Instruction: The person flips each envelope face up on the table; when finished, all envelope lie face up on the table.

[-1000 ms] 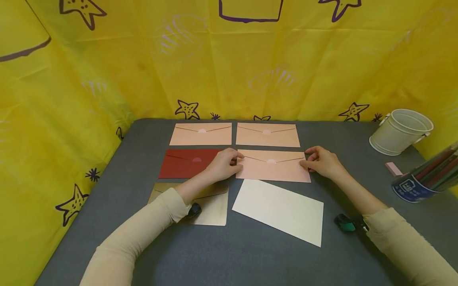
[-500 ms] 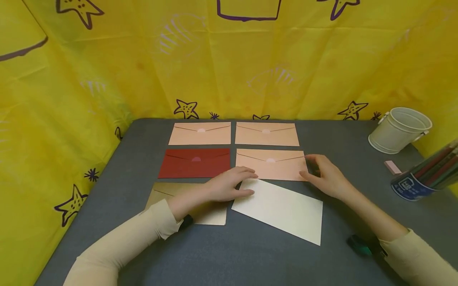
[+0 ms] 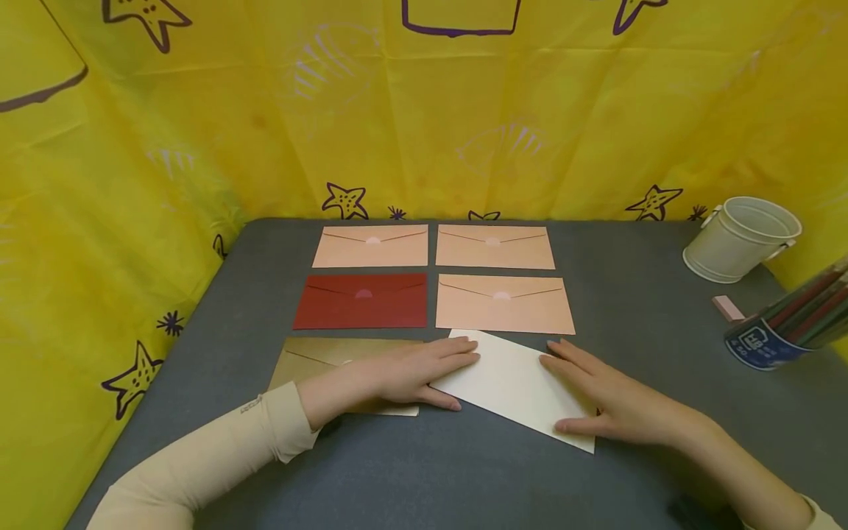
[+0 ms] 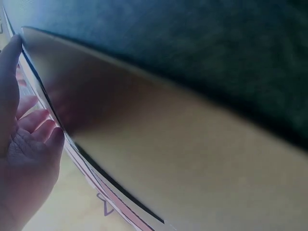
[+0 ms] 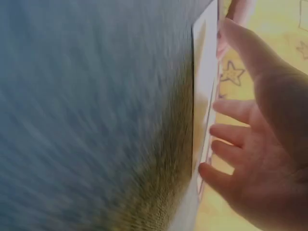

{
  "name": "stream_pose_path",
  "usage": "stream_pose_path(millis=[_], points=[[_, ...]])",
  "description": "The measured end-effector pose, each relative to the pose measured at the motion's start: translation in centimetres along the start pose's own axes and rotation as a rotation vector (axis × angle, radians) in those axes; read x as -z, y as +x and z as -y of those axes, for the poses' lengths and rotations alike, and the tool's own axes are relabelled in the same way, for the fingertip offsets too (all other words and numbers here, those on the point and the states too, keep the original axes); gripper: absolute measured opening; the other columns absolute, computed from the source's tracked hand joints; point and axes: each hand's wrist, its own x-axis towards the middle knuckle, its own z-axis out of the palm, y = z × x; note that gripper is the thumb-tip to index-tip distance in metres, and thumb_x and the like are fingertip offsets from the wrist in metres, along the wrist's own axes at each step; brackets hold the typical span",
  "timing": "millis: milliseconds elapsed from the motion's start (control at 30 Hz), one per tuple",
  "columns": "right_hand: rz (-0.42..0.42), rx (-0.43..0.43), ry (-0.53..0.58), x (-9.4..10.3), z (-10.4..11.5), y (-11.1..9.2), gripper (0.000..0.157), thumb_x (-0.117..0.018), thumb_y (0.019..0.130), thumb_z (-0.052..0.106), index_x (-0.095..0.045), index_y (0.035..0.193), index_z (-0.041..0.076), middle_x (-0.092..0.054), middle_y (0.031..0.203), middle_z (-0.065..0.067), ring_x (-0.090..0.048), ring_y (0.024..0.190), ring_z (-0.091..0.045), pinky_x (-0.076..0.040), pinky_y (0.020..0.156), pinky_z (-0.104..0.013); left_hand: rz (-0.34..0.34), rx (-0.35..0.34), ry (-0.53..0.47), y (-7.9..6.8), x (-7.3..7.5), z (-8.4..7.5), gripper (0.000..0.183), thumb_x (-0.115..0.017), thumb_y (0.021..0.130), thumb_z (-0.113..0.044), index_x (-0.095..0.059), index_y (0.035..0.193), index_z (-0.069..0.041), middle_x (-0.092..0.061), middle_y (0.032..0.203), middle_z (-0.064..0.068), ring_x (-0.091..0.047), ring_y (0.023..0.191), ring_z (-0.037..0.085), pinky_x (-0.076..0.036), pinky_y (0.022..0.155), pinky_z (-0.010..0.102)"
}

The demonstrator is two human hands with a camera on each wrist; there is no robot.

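Observation:
A plain white envelope-sized rectangle (image 3: pixel 506 383) lies slanted on the dark table, no flap showing. My left hand (image 3: pixel 414 372) reaches over its left end with extended fingers, the forearm covering part of a gold-brown envelope (image 3: pixel 311 357). Over the right end of the white piece is my right hand (image 3: pixel 616 401), fingers spread and the thumb near its lower edge. Whether either hand presses on it I cannot tell. Behind it lies a peach envelope (image 3: pixel 505 313), flap side up. To the left of that one is a red envelope (image 3: pixel 361 313).
Two more peach envelopes (image 3: pixel 371 254) form the back row. At the right stand a cream bucket (image 3: pixel 735 243) and a blue tin of pencils (image 3: pixel 762 346), with a pink eraser (image 3: pixel 729 308) between them. A yellow patterned cloth (image 3: pixel 424 132) hangs behind the table (image 3: pixel 424 478).
Both hands have left the front peach envelope, which now lies flat and untouched. They have come nearer to the white piece, the left at its left end, the right at its right.

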Motion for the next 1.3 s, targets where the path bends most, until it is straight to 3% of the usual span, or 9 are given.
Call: stream_pose_path(millis=[33, 200, 400, 733, 933, 1100, 1200, 1300], points=[[0.013, 0.005, -0.005, -0.1, 0.2, -0.4, 0.089, -0.067, 0.082, 0.062, -0.035, 0.152, 0.018, -0.024, 0.159, -0.009, -0.026, 0.143, -0.032, -0.012, 0.108, -0.014, -0.002, 0.003, 0.007, 0.0, 0.0, 0.0, 0.078, -0.058, 0.095, -0.05, -0.027, 0.155, -0.012, -0.016, 0.162, 0.003, -0.01, 0.148, 0.015, -0.021, 0.116, 0.033], [0.026, 0.033, 0.002, -0.5, 0.6, -1.6, 0.096, -0.068, 0.08, 0.063, -0.029, 0.155, 0.017, -0.021, 0.16, -0.011, -0.025, 0.143, -0.035, -0.003, 0.104, -0.003, -0.018, 0.024, 0.055, 0.0, -0.1, -0.1, 0.077, -0.055, 0.095, -0.053, -0.027, 0.155, -0.013, -0.017, 0.162, 0.003, -0.011, 0.148, 0.015, -0.022, 0.115, 0.032], [0.043, 0.023, 0.003, -0.4, 0.4, -2.0, 0.097, -0.068, 0.08, 0.064, -0.026, 0.156, 0.02, -0.019, 0.161, -0.008, -0.027, 0.142, -0.034, -0.003, 0.102, -0.002, -0.038, 0.045, 0.081, 0.0, -0.1, -0.1, 0.075, -0.055, 0.095, -0.054, -0.031, 0.154, -0.014, -0.021, 0.161, 0.004, -0.016, 0.147, 0.016, -0.025, 0.114, 0.032], [0.022, 0.054, -0.036, -0.4, 0.1, -2.0, 0.097, -0.067, 0.079, 0.065, -0.029, 0.155, 0.018, -0.024, 0.16, -0.009, -0.032, 0.14, -0.034, -0.003, 0.102, -0.002, -0.011, -0.002, 0.212, 0.0, 0.0, -0.3, 0.07, -0.049, 0.098, -0.052, -0.033, 0.153, -0.012, -0.024, 0.159, 0.008, -0.018, 0.147, 0.02, -0.029, 0.112, 0.032], [-0.015, 0.101, -0.063, -0.5, 0.0, -2.0, 0.096, -0.069, 0.078, 0.063, -0.032, 0.154, 0.016, -0.028, 0.158, -0.01, -0.036, 0.138, -0.033, -0.006, 0.103, -0.002, -0.034, -0.101, 0.419, 0.0, 0.0, -0.5, 0.06, -0.043, 0.103, -0.047, -0.04, 0.149, -0.009, -0.036, 0.154, 0.011, -0.031, 0.143, 0.022, -0.042, 0.103, 0.031], [-0.05, 0.159, -0.121, -0.6, -0.1, -2.0, 0.094, -0.072, 0.079, 0.061, -0.035, 0.153, 0.016, -0.031, 0.156, -0.012, -0.038, 0.137, -0.031, -0.007, 0.106, -0.005, -0.124, -0.264, 0.668, 0.0, -0.2, -0.8, 0.046, -0.044, 0.104, -0.037, -0.053, 0.138, -0.008, -0.055, 0.138, 0.011, -0.051, 0.129, 0.022, -0.052, 0.088, 0.028], [-0.048, 0.159, -0.147, -0.5, 0.0, -2.0, 0.092, -0.072, 0.08, 0.058, -0.034, 0.153, 0.018, -0.031, 0.156, -0.01, -0.038, 0.137, -0.03, -0.008, 0.106, -0.006, -0.179, -0.342, 0.781, 0.0, -0.2, -0.9, 0.039, -0.046, 0.104, -0.031, -0.057, 0.133, -0.008, -0.061, 0.131, 0.009, -0.056, 0.123, 0.02, -0.051, 0.089, 0.027], [-0.032, 0.143, -0.171, -0.3, 0.1, -2.2, 0.088, -0.073, 0.082, 0.055, -0.034, 0.153, 0.021, -0.031, 0.157, -0.007, -0.039, 0.137, -0.028, -0.023, 0.108, -0.017, -0.221, -0.381, 0.814, 0.0, -0.2, -1.1, 0.035, -0.046, 0.104, -0.026, -0.058, 0.131, -0.009, -0.063, 0.129, 0.008, -0.058, 0.12, 0.018, -0.049, 0.093, 0.026]])
